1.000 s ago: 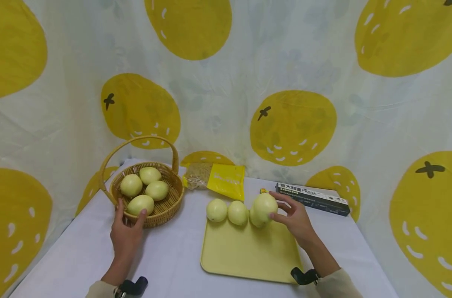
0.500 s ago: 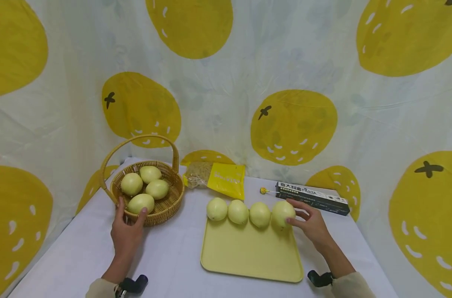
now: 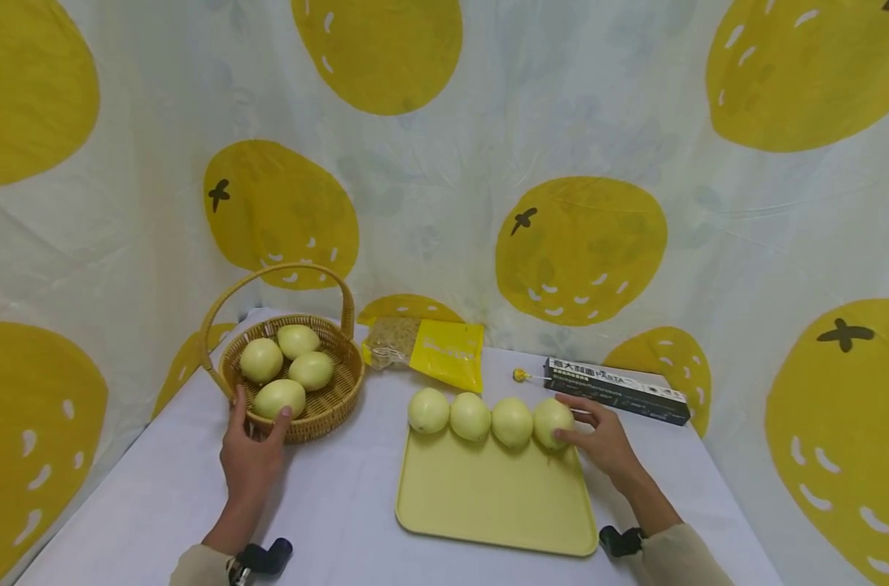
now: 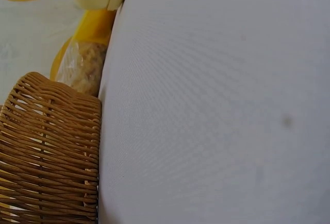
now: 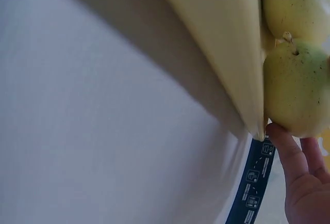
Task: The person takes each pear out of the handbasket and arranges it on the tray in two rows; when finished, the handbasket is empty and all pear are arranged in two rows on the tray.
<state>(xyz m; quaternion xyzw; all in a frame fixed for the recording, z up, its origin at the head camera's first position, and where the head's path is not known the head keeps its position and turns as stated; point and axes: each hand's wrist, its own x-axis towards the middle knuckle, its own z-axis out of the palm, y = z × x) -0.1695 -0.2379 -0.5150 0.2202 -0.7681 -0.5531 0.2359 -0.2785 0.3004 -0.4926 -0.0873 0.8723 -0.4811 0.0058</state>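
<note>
While the left hand (image 3: 250, 460) is gripping the basket's (image 3: 336, 413) seven-o'clock rim, the right hand (image 3: 610, 446) is grasping a fruit (image 3: 550, 422) at the tray's (image 3: 496, 500) two-o'clock corner.

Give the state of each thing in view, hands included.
Basket, upright, handle raised.
Basket fruits, four, lying inside.
Tray, flat on the white cloth.
Tray fruits, four, in a row along the far edge.
Yellow bag, lying down, filled.
Pasta box, lying down; whether sealed, unclear.
Yellow-headed stick, lying at the box's left end.
Left hand, touching the basket's near rim.
Right hand, holding the rightmost tray fruit.
</note>
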